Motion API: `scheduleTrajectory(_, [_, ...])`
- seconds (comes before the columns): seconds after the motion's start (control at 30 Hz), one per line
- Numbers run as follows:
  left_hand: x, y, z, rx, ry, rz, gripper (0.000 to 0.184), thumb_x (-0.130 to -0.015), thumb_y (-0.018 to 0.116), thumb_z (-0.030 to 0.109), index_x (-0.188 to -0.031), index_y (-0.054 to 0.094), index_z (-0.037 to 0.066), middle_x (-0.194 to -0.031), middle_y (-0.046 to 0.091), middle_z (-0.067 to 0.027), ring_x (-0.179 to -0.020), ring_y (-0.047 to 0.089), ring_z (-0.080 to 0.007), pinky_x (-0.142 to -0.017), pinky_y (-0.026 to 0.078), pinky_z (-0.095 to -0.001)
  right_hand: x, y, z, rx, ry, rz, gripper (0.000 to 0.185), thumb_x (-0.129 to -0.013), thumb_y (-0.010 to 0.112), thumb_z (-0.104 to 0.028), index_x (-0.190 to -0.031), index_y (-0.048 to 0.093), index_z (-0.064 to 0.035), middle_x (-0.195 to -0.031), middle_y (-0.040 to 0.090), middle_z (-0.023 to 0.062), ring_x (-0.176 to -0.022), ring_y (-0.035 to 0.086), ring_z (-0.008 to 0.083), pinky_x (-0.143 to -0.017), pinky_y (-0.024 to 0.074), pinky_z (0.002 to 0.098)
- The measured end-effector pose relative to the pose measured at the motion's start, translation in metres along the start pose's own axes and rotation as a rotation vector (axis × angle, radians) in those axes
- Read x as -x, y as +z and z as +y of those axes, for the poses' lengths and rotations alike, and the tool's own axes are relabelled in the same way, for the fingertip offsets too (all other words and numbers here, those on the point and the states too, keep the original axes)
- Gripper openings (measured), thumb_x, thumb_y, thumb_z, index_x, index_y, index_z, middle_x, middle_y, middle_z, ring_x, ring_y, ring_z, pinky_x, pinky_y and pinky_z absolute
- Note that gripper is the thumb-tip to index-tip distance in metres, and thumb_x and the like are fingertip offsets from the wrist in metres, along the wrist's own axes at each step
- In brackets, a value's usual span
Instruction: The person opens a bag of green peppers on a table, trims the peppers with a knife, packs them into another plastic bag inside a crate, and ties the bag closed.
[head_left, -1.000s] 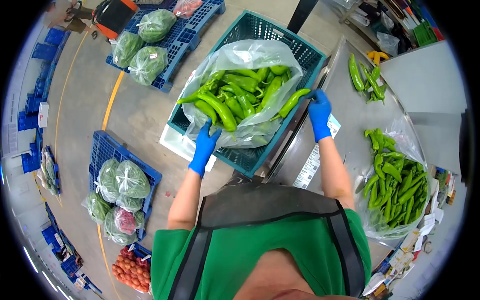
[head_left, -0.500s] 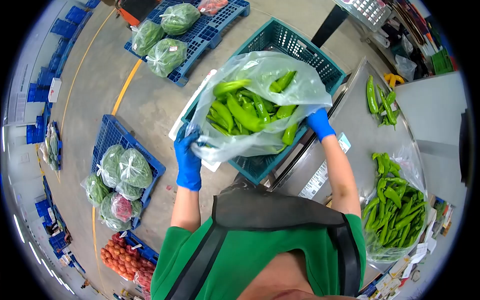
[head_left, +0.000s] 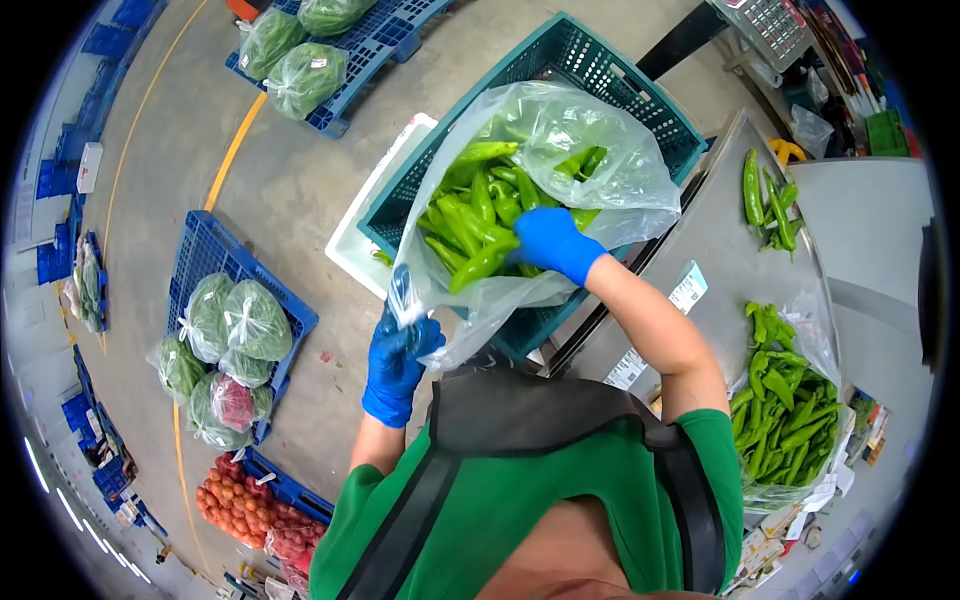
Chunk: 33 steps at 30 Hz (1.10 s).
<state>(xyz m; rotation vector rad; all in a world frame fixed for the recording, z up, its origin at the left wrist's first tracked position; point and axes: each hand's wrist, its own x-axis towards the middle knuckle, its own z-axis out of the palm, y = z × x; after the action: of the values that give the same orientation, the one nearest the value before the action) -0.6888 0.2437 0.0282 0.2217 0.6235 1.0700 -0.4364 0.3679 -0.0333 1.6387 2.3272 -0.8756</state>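
Observation:
A clear plastic bag of long green peppers lies with its mouth wide, resting in a dark green plastic crate. My left hand, in a blue glove, is closed on the near left edge of the bag. Inside the bag's mouth, my blue-gloved right hand curls over the peppers, and a green pepper sticks out from under its fingers. Those fingertips are partly hidden among the peppers.
To the right, a metal table bears loose peppers and another bag of peppers. A white box sits left of the crate. Blue pallets with bagged greens and sacks of onions stand on the floor.
My right hand has left the bag's right edge and moved left onto the peppers. My left hand has shifted slightly right and down, drawing the bag's edge with it.

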Motion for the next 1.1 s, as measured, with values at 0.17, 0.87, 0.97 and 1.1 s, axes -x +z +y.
scheduleTrajectory(0.17, [0.003,-0.019,-0.002,0.135,0.078,0.031,0.073,-0.076,0.063,0.018,-0.138,0.026,0.018,-0.078,0.048,-0.0032,-0.059,0.04,-0.012,-0.059,0.033,-0.0269,-0.042,-0.018,0.058,-0.006,0.205,-0.059,0.043,-0.067,0.064,-0.043,-0.084,0.066,-0.0034,-0.09,0.063,0.0207,-0.082,0.061,0.0341,-0.075,0.0486,0.0419])
scheduleTrajectory(0.87, [-0.001,0.049,-0.013,-0.572,0.136,0.17,0.064,-0.078,0.057,0.012,-0.135,0.029,0.003,-0.11,0.054,-0.0168,-0.078,0.058,-0.0212,-0.071,0.048,-0.0329,-0.01,-0.218,0.093,0.44,-0.038,1.089,0.015,-0.07,0.054,-0.019,-0.072,0.064,-0.0075,-0.072,0.062,0.0152,-0.067,0.062,0.0293,-0.062,0.0476,0.0401])
scheduleTrajectory(0.97, [-0.004,0.041,-0.01,-0.719,0.213,0.23,0.062,-0.079,0.06,0.014,-0.134,0.033,0.003,-0.115,0.051,-0.0162,-0.085,0.055,-0.0216,-0.075,0.047,-0.0319,0.029,-0.194,0.056,0.555,0.038,1.284,0.011,-0.071,0.051,-0.019,-0.076,0.058,-0.0136,-0.073,0.055,0.0076,-0.069,0.053,0.0249,-0.067,0.0414,0.0376])
scheduleTrajectory(1.1, [0.003,0.066,-0.006,-1.673,0.869,0.58,0.07,-0.076,0.07,0.025,-0.133,0.036,0.001,-0.12,0.048,-0.0152,-0.097,0.052,-0.0246,-0.084,0.044,-0.0347,0.148,-0.095,0.051,0.124,-0.219,1.474,0.032,-0.067,0.06,-0.022,-0.097,0.062,-0.0117,-0.085,0.057,0.0069,-0.081,0.052,0.0244,-0.075,0.0393,0.0382])
